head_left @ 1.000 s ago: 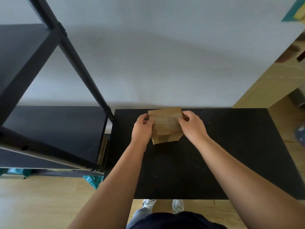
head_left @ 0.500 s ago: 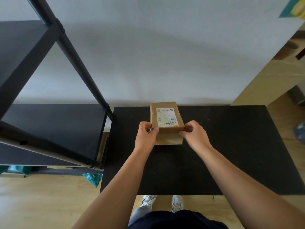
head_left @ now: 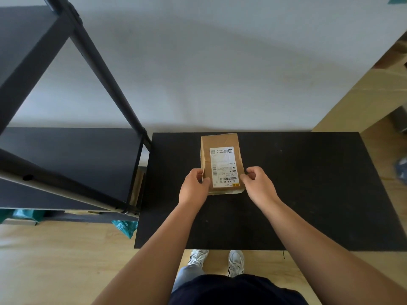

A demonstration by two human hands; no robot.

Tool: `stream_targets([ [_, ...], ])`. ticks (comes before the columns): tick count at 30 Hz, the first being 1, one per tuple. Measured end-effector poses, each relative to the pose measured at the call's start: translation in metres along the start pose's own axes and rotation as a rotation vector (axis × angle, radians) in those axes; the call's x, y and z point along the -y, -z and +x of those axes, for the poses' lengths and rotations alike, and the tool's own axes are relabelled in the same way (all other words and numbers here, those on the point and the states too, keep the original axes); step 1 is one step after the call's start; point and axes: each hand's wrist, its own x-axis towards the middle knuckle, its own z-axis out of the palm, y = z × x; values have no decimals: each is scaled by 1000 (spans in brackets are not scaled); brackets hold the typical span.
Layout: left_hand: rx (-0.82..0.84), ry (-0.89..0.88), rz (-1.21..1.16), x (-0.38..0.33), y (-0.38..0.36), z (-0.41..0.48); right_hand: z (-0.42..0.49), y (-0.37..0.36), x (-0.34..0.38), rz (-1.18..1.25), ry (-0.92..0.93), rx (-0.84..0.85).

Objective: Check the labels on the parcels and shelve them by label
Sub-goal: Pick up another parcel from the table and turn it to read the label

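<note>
Black shelving unit (head_left: 66, 150) filling the left side of the frame, diagonal post running from upper left down toward the middle, bare dark shelf board at mid height. Bit of teal plastic (head_left: 124, 227) poking out on the wood floor (head_left: 55, 260) under its lower right corner.

Just right of that, black worktop (head_left: 308, 194) across the centre, back edge against the pale wall (head_left: 220, 73).

Left hand (head_left: 192, 190) clamped on the lower left edge of the parcel (head_left: 221, 142), fingers (head_left: 203, 186) curled round the side, thumb on the face. Brown cardboard parcel sitting centre frame near the back of the worktop, long side running away from the camera, white label (head_left: 223, 166) facing up. Barcode and some print readable-ish along the near end, upside down-ish, rest too small to make out. Near end possibly lifted a touch off the worktop, can't really tell.

Right hand (head_left: 258, 188) on the lower right edge, same deal, fingers (head_left: 245, 179) pinched shut on the cardboard.

Down at the bottom centre, white sneakers (head_left: 235, 260) on the floor. Far right, light wood furniture (head_left: 363, 95) at the frame edge.
</note>
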Motion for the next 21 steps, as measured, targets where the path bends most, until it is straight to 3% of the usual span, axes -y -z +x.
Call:
stream_targets([
  [9, 5, 15, 15, 2, 3, 6, 2, -20, 3, -118, -52, 24],
  [14, -82, -46, -2, -11, 14, 12, 8, -19, 6, -198, -23, 75],
  [17, -158, -150, 144, -17, 23, 17, 13, -11, 8, -243, 40, 117],
  [21, -133, -348, 465, -23, 24, 20, 19, 1, 14, -371, 130, 99],
])
